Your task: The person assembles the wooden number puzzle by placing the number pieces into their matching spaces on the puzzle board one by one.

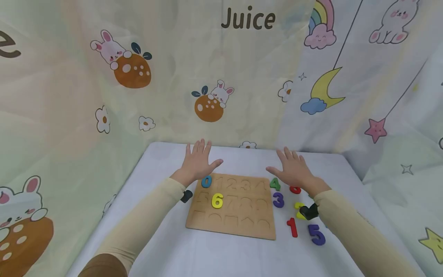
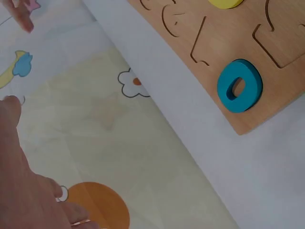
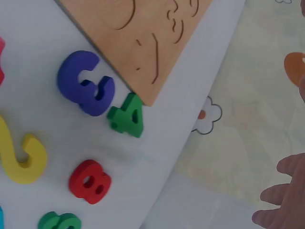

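Both hands are raised with fingers spread and hold nothing. My left hand [image 1: 196,162] is over the far left corner of a wooden number board [image 1: 232,229], near the blue 0 [image 1: 206,181] lying on the board. A yellow 6 [image 1: 217,201] also sits on it, in the middle row. Beyond the board's far right corner is my right hand [image 1: 294,169], above loose numbers. Nearest it are a green 4 [image 3: 127,116], touching the board's corner, and a red 8 [image 3: 90,182]. A purple 3 [image 3: 86,83] lies beside the board's right edge.
Right of the board lie a red 1 [image 1: 292,227], a purple 5 [image 1: 316,234] and a yellow 2 [image 3: 24,160], partly covered by the right wrist strap in the head view. Another green number [image 3: 59,221] shows at the right wrist view's bottom. A printed cloth [image 1: 173,96] hangs behind the white table [image 1: 214,256].
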The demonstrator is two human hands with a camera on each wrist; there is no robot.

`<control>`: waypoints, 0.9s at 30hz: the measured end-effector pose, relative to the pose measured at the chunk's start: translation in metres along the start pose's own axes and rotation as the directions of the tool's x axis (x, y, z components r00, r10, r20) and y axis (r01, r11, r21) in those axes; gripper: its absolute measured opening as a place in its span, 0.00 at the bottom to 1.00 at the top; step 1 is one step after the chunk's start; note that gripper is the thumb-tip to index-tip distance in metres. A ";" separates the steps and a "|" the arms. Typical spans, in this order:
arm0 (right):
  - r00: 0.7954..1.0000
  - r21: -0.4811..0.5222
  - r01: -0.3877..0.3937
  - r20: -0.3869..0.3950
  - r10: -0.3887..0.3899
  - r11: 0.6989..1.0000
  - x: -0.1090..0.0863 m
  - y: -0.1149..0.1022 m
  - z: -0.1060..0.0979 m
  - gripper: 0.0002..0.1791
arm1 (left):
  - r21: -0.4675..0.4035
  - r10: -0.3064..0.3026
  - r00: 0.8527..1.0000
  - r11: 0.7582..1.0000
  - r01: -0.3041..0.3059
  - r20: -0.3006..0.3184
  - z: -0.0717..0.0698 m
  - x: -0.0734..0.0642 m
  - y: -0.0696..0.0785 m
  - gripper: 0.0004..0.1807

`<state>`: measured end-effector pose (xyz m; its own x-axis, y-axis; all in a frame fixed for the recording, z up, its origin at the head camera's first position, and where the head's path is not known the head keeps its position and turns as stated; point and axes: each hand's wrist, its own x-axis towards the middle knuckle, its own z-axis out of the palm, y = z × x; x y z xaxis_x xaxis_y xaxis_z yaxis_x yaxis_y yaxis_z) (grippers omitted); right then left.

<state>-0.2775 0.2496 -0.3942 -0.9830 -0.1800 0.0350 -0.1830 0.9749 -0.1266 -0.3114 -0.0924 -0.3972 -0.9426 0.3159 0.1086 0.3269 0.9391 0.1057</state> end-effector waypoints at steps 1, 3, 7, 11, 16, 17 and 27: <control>1.000 0.010 -0.009 0.008 0.009 1.000 -0.002 0.003 0.003 0.54 | -0.009 0.003 1.000 1.000 -0.003 -0.011 0.003 -0.001 0.000 0.52; 1.000 0.029 -0.024 0.014 0.024 0.999 -0.005 0.008 0.009 0.55 | -0.028 0.009 0.999 1.000 -0.010 -0.037 0.009 -0.002 -0.001 0.53; 0.999 0.059 -0.044 0.009 0.043 0.997 -0.013 0.017 0.019 0.55 | -0.044 0.015 0.996 0.999 -0.019 -0.092 0.018 -0.003 -0.002 0.53; 0.999 0.067 -0.054 0.010 0.053 0.996 -0.020 0.026 0.032 0.55 | -0.036 -0.004 0.994 0.999 0.000 -0.108 0.028 -0.007 -0.006 0.52; 0.998 0.081 -0.056 -0.001 0.057 0.995 -0.029 0.033 0.048 0.55 | -0.042 -0.057 0.995 0.998 0.053 -0.084 0.041 -0.010 -0.011 0.52; 0.998 0.083 -0.058 -0.003 0.058 0.995 -0.031 0.034 0.051 0.55 | -0.052 -0.063 0.995 0.997 0.059 -0.076 0.044 -0.011 -0.012 0.52; 0.995 0.142 -0.091 -0.033 0.097 0.986 -0.045 0.039 0.071 0.54 | -0.131 -0.083 0.996 0.988 0.087 0.034 0.068 -0.023 -0.018 0.53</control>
<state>-0.2415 0.2865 -0.4712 -0.9952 -0.0800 0.0555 -0.0920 0.9588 -0.2687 -0.3000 -0.1079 -0.4688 -0.9683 0.2412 0.0654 0.2499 0.9372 0.2433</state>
